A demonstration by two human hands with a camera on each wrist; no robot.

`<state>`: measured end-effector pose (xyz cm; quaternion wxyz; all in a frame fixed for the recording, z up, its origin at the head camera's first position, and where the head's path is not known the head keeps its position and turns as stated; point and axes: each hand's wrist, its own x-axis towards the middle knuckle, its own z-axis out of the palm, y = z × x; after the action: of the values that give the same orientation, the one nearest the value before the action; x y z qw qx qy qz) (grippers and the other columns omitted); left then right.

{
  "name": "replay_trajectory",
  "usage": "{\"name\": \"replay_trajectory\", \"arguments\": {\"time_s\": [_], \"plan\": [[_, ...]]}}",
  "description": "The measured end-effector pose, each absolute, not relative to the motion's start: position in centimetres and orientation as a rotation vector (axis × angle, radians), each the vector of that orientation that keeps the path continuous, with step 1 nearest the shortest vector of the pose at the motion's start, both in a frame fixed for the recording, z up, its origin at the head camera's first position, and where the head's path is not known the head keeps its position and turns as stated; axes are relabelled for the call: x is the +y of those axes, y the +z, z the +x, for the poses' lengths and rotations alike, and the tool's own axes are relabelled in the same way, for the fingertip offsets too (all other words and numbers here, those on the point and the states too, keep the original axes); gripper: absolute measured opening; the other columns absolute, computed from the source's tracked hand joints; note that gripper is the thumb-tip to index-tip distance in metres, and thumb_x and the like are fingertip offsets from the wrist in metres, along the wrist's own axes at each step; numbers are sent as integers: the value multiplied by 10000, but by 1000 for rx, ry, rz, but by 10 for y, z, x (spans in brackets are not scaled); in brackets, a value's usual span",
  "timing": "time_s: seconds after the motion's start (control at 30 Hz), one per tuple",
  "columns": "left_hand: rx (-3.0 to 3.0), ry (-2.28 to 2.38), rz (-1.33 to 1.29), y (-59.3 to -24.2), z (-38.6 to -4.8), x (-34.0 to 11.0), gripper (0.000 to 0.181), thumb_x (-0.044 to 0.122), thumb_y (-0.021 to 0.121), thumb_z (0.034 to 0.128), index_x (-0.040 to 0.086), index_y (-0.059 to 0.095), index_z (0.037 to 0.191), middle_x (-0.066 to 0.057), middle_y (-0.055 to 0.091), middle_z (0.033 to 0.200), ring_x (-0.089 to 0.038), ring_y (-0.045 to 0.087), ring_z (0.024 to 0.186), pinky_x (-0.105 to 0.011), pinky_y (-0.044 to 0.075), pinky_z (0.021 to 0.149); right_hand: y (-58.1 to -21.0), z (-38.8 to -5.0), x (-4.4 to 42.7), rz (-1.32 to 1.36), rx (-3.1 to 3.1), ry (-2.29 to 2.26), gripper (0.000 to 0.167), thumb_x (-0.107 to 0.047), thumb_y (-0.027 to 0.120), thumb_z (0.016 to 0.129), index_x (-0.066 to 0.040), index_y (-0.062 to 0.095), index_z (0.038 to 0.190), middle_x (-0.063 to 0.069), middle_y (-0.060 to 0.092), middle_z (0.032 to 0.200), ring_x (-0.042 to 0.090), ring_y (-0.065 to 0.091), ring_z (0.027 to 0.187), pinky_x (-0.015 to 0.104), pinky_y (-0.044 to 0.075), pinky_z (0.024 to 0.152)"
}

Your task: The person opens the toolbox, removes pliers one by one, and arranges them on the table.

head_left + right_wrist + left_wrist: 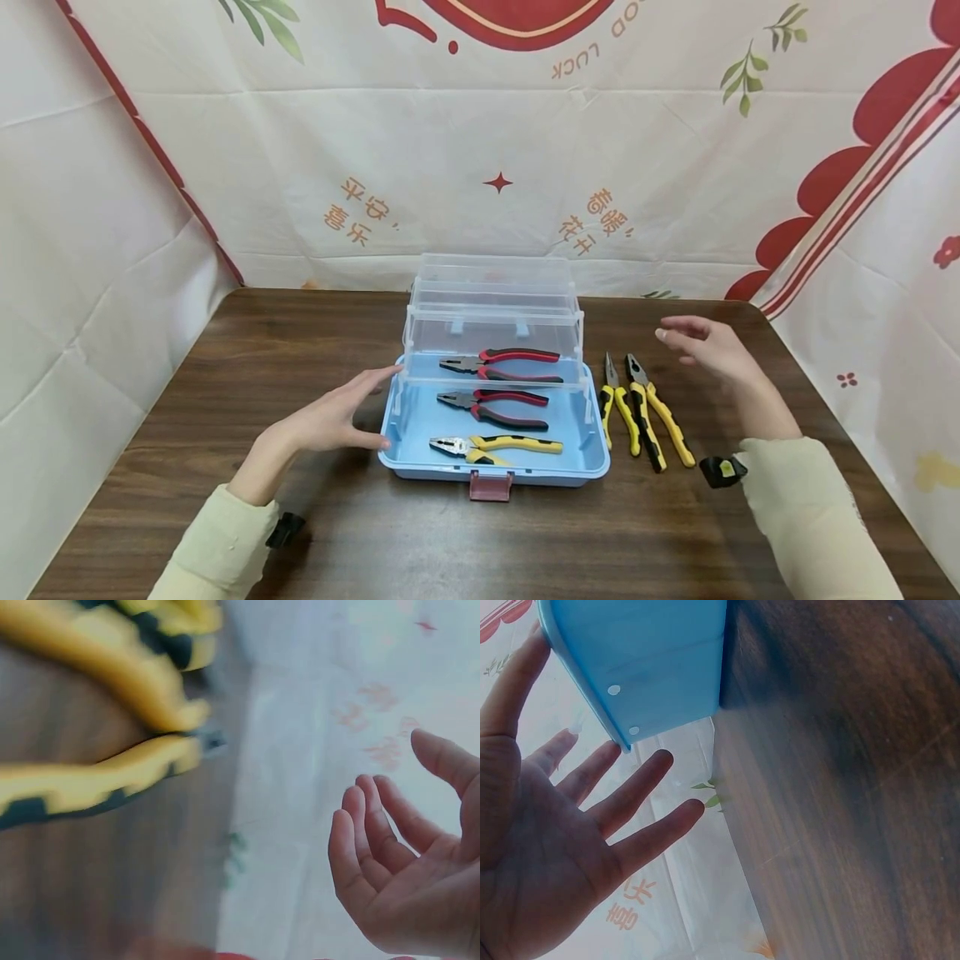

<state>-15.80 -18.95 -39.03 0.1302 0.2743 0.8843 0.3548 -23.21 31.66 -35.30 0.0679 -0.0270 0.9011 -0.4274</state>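
My left hand (pixel 333 418) touches the left rim of a light blue toolbox (pixel 487 473), thumb and fingers spread; its palm shows in the left wrist view, beside the box's wall (pixel 649 667). Inside the box lie two red-and-black combination pliers (pixel 517 398), the rear one seen through clear plastic, and one yellow-and-black combination pliers (pixel 517 443) near the front. My right hand (pixel 712 346) hovers above the table with loosely bent fingers, holding nothing. To its left lie yellow needle-nose pliers (pixel 618 400) and larger yellow-and-black pliers (pixel 656 408), both with handles apart; they are blurred in the right wrist view.
Clear folding trays and a lid (pixel 495 287) stand raised at the back of the toolbox. A reddish latch (pixel 491 487) hangs at its front. The dark wooden table (pixel 480 550) ends against a printed white cloth (pixel 480 133) behind and at both sides.
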Motion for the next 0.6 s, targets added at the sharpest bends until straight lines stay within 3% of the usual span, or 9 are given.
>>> {"name": "replay_trajectory", "arguments": {"time_s": [0.13,0.27,0.6], "plan": [[2572,1031,802,-391,-158,-190,910,324,742,705,240,174,1411,-14,233,1390,-266,313,1219,-471,298,928,-330,-231,308,-126,2657,-1428,575,-385,543,859,10,418,1259,84,523,1103,45,531,883,255,471,710],[2576,1035,803,-391,-159,-190,911,323,745,702,238,178,1410,-11,234,1389,-263,316,1217,-472,298,928,-314,-229,293,-192,2598,-1567,529,-343,554,864,-1,435,1250,-6,538,1068,58,547,887,232,468,713],[2573,1044,830,-392,-158,-190,912,317,741,707,218,172,1413,-52,240,1389,-293,319,1211,-498,300,915,-301,-224,244,-360,2496,-1543,517,-338,554,867,-23,444,1261,114,496,1177,183,533,968,295,453,776]]}}
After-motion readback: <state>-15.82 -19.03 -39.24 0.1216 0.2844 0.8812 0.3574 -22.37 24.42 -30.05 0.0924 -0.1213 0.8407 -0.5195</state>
